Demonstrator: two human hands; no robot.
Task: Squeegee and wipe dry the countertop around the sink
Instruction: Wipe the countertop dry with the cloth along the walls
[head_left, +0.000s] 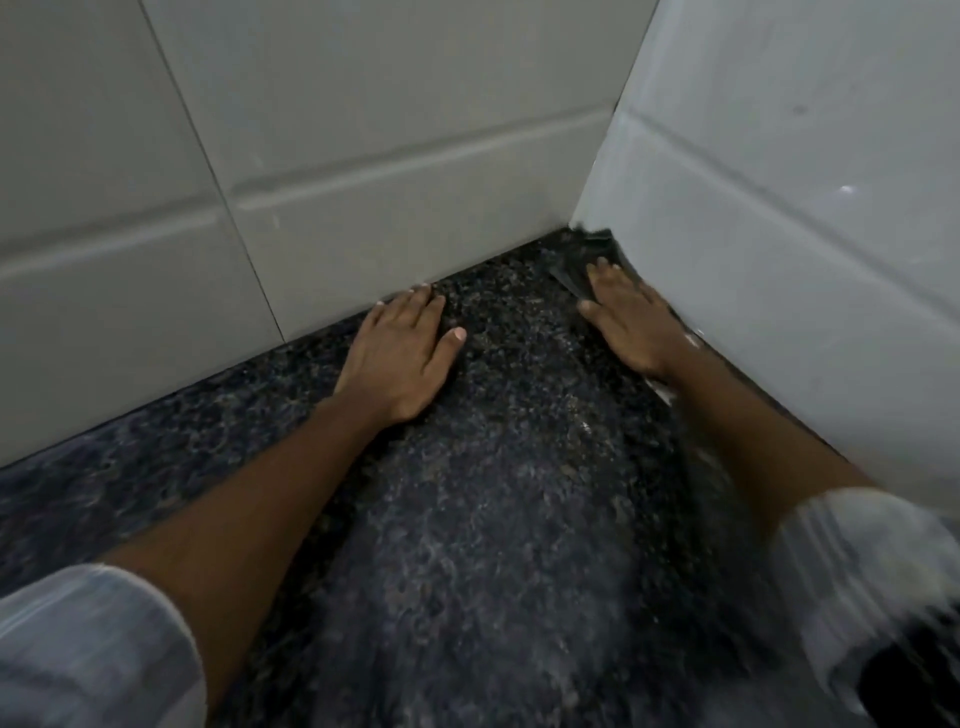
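Cloth (582, 260): dark, crumpled, lies on counter (493, 493) in the far corner where back wall (363, 156) meets side wall (779, 208). Pinned flat under right hand (631, 322); no squeegee in view, no sink in view.

Right hand: palm down, fingers (605, 273) extended and slightly spread over the cloth's near edge, thumb out to the side. Presses rather than pinches. Blurred at the wrist, so exact finger contact hard to read.

Left hand (400, 351): flat on bare counter, fingers together, tips touching the base of the back wall, thumb splayed. Holds nothing; likely a brace.

Handling, judged: cloth looks soft, light, limp; bunches easily, no stiffness to push with. Probably damp, so some drag on the stone. Best worked under a flat palm with fingertips near the leading edge to force it into the wall joint; for lifting, a pinch at any loose fold would do.

Counter: speckled dark stone, hard, glossy sheen toward the near side, possibly residual wet; cannot tell for sure.

Stage, judged: wipe-dry step, corner pass.
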